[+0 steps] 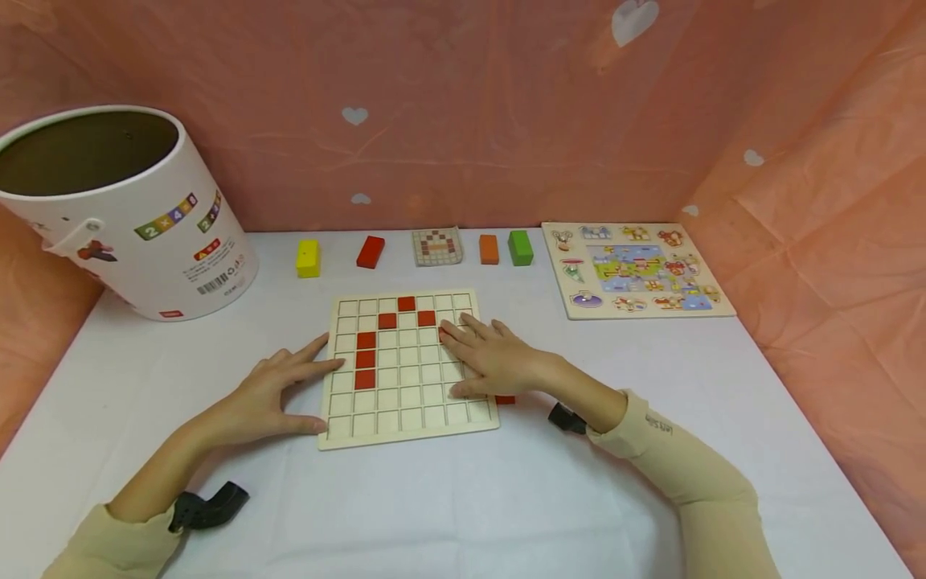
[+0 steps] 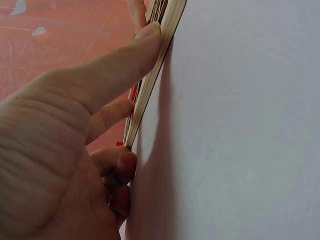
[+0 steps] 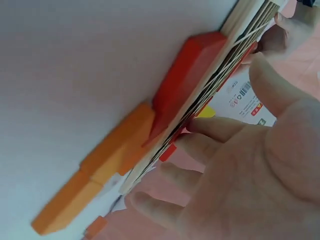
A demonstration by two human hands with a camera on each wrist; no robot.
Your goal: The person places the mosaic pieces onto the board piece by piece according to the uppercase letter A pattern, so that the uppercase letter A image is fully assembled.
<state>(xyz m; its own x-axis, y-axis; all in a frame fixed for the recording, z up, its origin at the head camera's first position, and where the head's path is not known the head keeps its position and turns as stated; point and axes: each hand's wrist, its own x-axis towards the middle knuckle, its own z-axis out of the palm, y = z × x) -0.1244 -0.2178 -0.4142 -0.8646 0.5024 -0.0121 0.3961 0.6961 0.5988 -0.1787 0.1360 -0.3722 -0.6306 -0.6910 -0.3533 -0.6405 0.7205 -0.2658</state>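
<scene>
Grid board (image 1: 411,400) is lying on white cloth (image 1: 434,515); spread left hand (image 1: 273,394) is touching its left edge, ungripped right hand (image 1: 501,359), fingers extended, is touching red tile (image 1: 442,335). Risk: sideways drag dislodging it.

In the head view, diffuse light, apparently from overhead, covers the white table (image 1: 434,498) evenly, leaving its left and right edges readable. Faint, soft-edged shadows lie under the left hand (image 1: 271,394) and beside the right sleeve (image 1: 687,474) towards the table's front edge. The bucket (image 1: 162,241) near the back left corner is dark inside and leans with wide-angle distortion. The left wrist view is dimmer, with a broad shadow beside the board (image 2: 152,85); the right wrist view looks hazy, its fine detail soft.
</scene>
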